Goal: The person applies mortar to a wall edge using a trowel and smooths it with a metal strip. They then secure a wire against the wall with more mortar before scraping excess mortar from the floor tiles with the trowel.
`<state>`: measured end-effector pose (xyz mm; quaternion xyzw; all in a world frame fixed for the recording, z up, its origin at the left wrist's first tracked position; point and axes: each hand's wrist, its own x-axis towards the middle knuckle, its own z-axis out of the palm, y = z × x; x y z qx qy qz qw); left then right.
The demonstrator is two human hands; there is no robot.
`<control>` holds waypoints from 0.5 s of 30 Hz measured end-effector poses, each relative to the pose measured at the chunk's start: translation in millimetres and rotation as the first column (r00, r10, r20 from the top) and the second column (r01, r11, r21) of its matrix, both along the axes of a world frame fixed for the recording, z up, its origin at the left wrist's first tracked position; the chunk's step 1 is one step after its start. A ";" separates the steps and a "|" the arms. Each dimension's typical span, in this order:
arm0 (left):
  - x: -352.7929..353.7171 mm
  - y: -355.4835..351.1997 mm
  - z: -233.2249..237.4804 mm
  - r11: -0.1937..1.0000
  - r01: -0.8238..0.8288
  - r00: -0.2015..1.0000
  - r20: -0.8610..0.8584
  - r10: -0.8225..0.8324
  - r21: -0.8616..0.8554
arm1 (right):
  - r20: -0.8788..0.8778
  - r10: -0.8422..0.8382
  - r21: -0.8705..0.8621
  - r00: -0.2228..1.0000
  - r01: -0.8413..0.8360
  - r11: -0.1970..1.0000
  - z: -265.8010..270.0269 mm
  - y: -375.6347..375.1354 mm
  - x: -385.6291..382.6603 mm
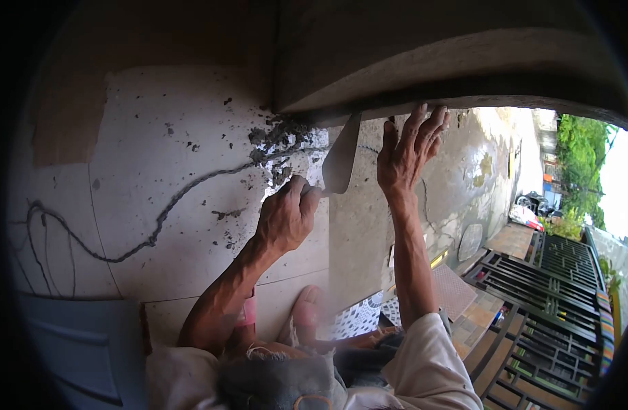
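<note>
My left hand point(284, 217) is closed around the handle of a trowel point(342, 158). The trowel's blade points up toward the lower edge of a concrete wall point(450, 65), its tip close to that edge. Further right, my right hand point(409, 154) has its fingers stretched out, with the fingertips at the same edge and nothing held. Dark crumbs of mortar point(276, 140) lie on the pale tiled floor under the wall's corner. A twisted rope point(167, 208) runs across the tiles and past the mortar.
A grey-blue panel point(75, 348) is at the lower left. My feet point(305, 311) are on the tiles near patterned tiles point(358, 318). At right are a dark metal gate point(560, 328), a paved yard point(474, 164) and green plants point(580, 160).
</note>
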<state>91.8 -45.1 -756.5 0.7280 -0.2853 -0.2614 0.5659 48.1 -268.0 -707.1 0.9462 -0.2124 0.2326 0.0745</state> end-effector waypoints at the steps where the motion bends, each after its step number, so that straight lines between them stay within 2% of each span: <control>1: 0.2 -0.3 8.9 0.998 0.008 0.998 0.058 -0.005 -0.055 | 0.017 0.011 -0.002 1.000 -0.011 1.000 -2.2 -1.2 0.7; 3: 4.7 -2.0 28.9 0.987 0.035 0.993 0.116 -0.017 -0.157 | 0.034 0.040 -0.003 0.999 -0.040 0.999 -2.3 -3.5 0.7; 6: 6.9 -13.9 48.1 0.967 -0.040 0.999 0.010 0.043 -0.250 | 0.018 0.055 0.018 0.998 -0.055 0.998 2.0 -4.4 -0.9; 11: 18.2 -24.9 63.8 0.976 0.025 0.999 0.046 -0.015 -0.218 | 0.007 0.017 0.066 1.000 -0.018 0.998 9.8 3.1 2.3; 15: 24.1 -30.0 63.9 0.978 0.048 0.997 0.061 -0.036 -0.205 | -0.004 0.019 0.034 1.000 -0.019 0.999 9.7 3.0 3.3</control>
